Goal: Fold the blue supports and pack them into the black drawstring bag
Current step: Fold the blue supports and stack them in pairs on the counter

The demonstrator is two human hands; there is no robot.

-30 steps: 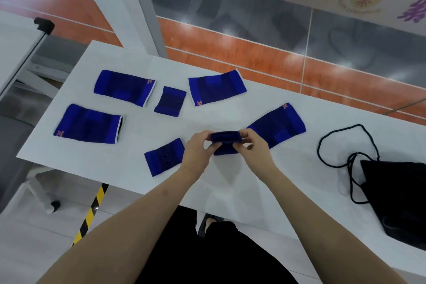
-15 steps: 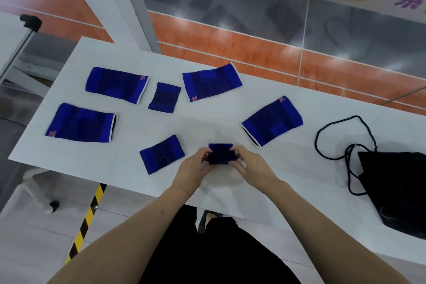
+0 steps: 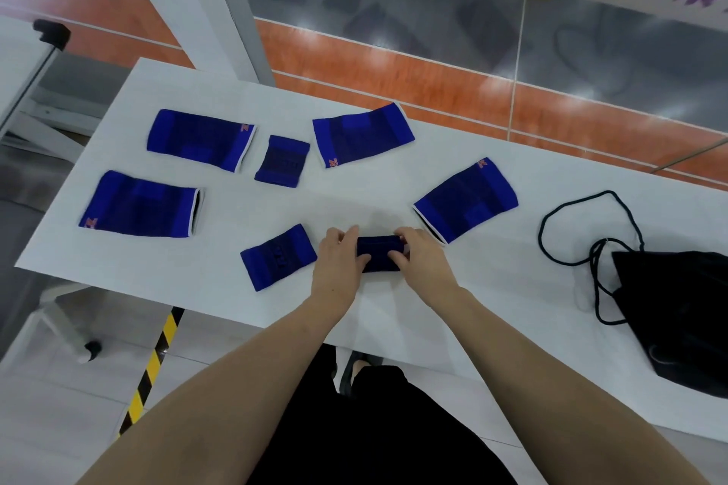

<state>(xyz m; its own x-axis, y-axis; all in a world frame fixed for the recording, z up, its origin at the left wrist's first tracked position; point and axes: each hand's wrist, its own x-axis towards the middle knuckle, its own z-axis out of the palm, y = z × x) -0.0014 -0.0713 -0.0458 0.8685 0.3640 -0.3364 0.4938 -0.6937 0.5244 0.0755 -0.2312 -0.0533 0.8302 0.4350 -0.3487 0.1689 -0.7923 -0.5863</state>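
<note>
A small folded blue support (image 3: 380,253) lies on the white table (image 3: 220,287) near its front edge. My left hand (image 3: 338,264) grips its left end and my right hand (image 3: 419,260) grips its right end, fingers pressed on top. Several more blue supports lie flat: a small one (image 3: 279,257) just left of my hands, a large one (image 3: 467,205) to the right, a small one (image 3: 282,160) and large ones (image 3: 201,139) (image 3: 363,134) at the back, another (image 3: 140,204) at the left. The black drawstring bag (image 3: 685,319) lies at the table's right end.
The bag's black cord (image 3: 583,236) loops over the table left of the bag. A yellow-and-black floor stripe (image 3: 151,370) runs under the front edge. A white frame with a wheel (image 3: 92,348) stands at the left. Orange and grey floor lies beyond the table.
Both hands brought the small support down from above the table toward me and folded it smaller; it now rests on the table under my fingers.
</note>
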